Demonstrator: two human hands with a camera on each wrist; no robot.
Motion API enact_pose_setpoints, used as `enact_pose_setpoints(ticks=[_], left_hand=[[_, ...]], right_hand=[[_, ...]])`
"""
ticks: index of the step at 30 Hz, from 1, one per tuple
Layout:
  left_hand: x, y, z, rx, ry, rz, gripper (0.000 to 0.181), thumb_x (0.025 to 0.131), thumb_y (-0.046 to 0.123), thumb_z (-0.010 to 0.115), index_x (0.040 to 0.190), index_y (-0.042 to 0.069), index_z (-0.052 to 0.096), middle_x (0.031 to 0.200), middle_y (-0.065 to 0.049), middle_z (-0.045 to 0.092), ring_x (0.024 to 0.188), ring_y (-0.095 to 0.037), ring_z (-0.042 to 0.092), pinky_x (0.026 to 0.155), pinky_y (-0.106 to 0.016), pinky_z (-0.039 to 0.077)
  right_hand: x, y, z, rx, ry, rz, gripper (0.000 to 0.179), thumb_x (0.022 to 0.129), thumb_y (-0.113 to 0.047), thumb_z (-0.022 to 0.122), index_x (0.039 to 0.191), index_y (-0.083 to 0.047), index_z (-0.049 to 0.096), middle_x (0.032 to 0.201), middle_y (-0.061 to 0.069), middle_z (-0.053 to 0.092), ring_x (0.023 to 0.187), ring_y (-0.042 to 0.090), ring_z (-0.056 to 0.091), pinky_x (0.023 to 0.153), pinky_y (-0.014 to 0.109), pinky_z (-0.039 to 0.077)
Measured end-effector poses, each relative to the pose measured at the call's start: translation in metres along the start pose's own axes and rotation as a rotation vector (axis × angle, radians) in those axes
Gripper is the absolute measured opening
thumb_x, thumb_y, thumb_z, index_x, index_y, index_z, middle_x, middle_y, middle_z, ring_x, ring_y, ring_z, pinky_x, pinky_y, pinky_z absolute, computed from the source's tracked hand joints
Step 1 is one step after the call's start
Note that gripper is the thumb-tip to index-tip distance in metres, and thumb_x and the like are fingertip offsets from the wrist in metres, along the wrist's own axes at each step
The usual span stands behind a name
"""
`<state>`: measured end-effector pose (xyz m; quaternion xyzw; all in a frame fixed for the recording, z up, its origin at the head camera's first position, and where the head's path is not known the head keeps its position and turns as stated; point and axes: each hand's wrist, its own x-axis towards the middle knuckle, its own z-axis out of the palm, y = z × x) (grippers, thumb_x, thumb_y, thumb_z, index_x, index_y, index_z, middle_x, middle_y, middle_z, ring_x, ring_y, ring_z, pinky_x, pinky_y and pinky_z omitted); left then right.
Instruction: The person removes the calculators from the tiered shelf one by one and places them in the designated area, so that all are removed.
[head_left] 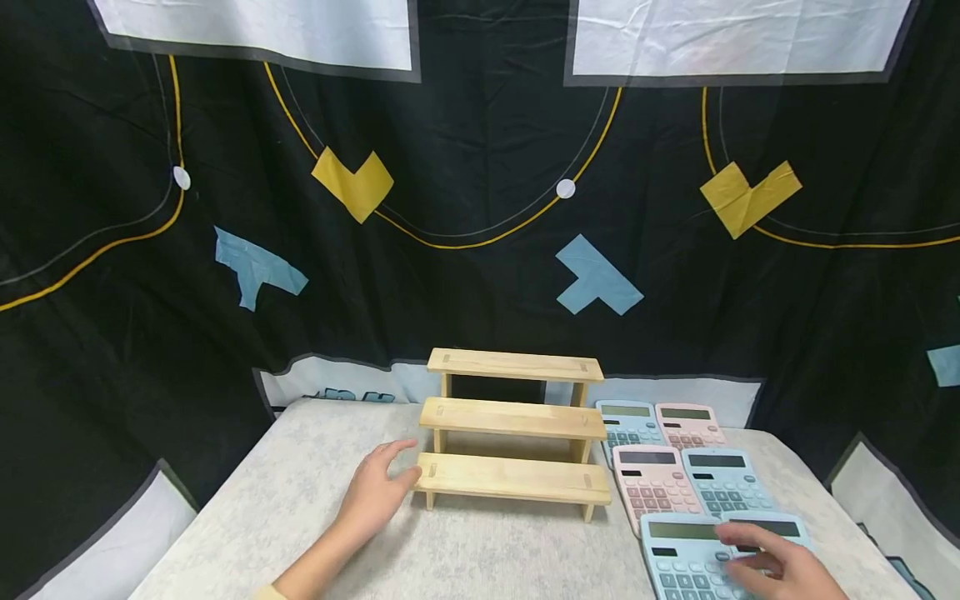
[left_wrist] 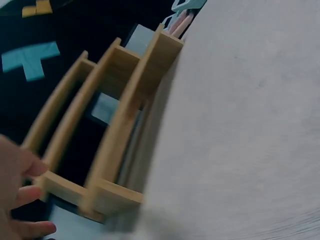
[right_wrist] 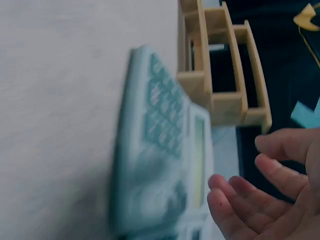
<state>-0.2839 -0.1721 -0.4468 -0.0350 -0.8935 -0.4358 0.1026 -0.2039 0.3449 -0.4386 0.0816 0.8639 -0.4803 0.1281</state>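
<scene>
A three-step wooden stand (head_left: 517,417) is in the middle of the head view. My left hand (head_left: 375,492) is beside its left end, thumb and fingers spread, fingertips right by the lowest step. The left wrist view also has these fingers at the end of the stand (left_wrist: 127,115), holding nothing. Over the front calculators hovers my right hand (head_left: 783,567), its fingers loosely bent and nothing between them. Beneath it lies a light blue calculator (head_left: 686,554), with another blue calculator (head_left: 780,527) partly hidden behind the hand. In the right wrist view, bent fingers (right_wrist: 260,200) overlap the calculator's screen side.
Behind the front pair lie a pink calculator (head_left: 652,479) and a blue calculator (head_left: 723,479). Farther back are another blue calculator (head_left: 628,421) and a pink calculator (head_left: 688,423). Black cloth (head_left: 465,292) with tape patches hangs behind the pale table (head_left: 480,550).
</scene>
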Motion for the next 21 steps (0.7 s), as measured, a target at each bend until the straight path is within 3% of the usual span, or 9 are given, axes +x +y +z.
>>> enact_pose_setpoints(ticks=[2, 4, 7, 10, 12, 16, 21], left_hand=[[0.0, 0.011, -0.004, 0.084, -0.051, 0.078, 0.052, 0.096, 0.036, 0.066, 0.145, 0.019, 0.055, 0.156, -0.016, 0.043, 0.148, -0.041, 0.031, 0.112, -0.071, 0.028], [-0.002, 0.024, -0.007, 0.165, -0.141, 0.154, 0.065, 0.095, 0.049, 0.064, 0.151, 0.021, 0.047, 0.163, -0.016, 0.031, 0.154, -0.041, 0.016, 0.114, -0.077, 0.013], [-0.005, 0.043, -0.01, 0.25, -0.302, 0.259, 0.078, 0.094, 0.064, 0.057, 0.158, 0.026, 0.034, 0.168, -0.013, 0.015, 0.156, -0.039, 0.0, 0.108, -0.083, -0.003], [-0.011, 0.058, -0.011, 0.307, -0.423, 0.328, 0.08, 0.094, 0.069, 0.051, 0.16, 0.031, 0.026, 0.17, -0.01, 0.008, 0.156, -0.038, -0.004, 0.105, -0.084, -0.008], [-0.016, 0.065, -0.007, 0.336, -0.483, 0.357, 0.079, 0.095, 0.07, 0.048, 0.161, 0.033, 0.023, 0.17, -0.008, 0.006, 0.156, -0.038, -0.003, 0.105, -0.084, -0.008], [-0.023, 0.07, 0.004, 0.396, -0.559, 0.385, 0.081, 0.094, 0.074, 0.043, 0.161, 0.037, 0.018, 0.17, -0.007, 0.006, 0.156, -0.035, 0.0, 0.107, -0.084, -0.004], [-0.025, 0.071, 0.013, 0.409, -0.585, 0.386, 0.084, 0.092, 0.078, 0.042, 0.161, 0.037, 0.019, 0.171, -0.006, 0.007, 0.157, -0.033, 0.002, 0.109, -0.082, -0.002]], right_hand=[[0.002, -0.026, 0.012, -0.132, 0.057, -0.053, 0.062, 0.088, -0.036, 0.076, 0.14, -0.009, 0.056, 0.126, 0.015, 0.065, 0.097, 0.025, 0.068, 0.081, 0.044, 0.061], [0.005, -0.048, 0.023, -0.261, 0.075, -0.154, 0.062, 0.089, -0.041, 0.075, 0.142, -0.015, 0.056, 0.137, 0.014, 0.061, 0.107, 0.027, 0.065, 0.087, 0.051, 0.058], [0.013, -0.076, 0.04, -0.444, 0.077, -0.406, 0.069, 0.09, -0.055, 0.069, 0.148, -0.023, 0.05, 0.15, 0.013, 0.051, 0.129, 0.035, 0.054, 0.099, 0.066, 0.046], [0.024, -0.096, 0.062, -0.608, 0.08, -0.64, 0.076, 0.092, -0.063, 0.061, 0.157, -0.035, 0.034, 0.162, 0.01, 0.035, 0.149, 0.039, 0.031, 0.11, 0.075, 0.024], [0.03, -0.105, 0.075, -0.694, 0.056, -0.729, 0.078, 0.093, -0.065, 0.056, 0.159, -0.041, 0.022, 0.167, 0.009, 0.024, 0.154, 0.039, 0.018, 0.11, 0.078, 0.012], [0.039, -0.116, 0.095, -0.759, -0.046, -0.746, 0.076, 0.096, -0.067, 0.049, 0.16, -0.043, 0.016, 0.169, 0.01, 0.016, 0.155, 0.038, 0.009, 0.111, 0.078, 0.003], [0.044, -0.118, 0.103, -0.785, -0.087, -0.718, 0.075, 0.095, -0.071, 0.046, 0.159, -0.042, 0.021, 0.168, 0.01, 0.016, 0.156, 0.038, 0.007, 0.112, 0.078, 0.002]])
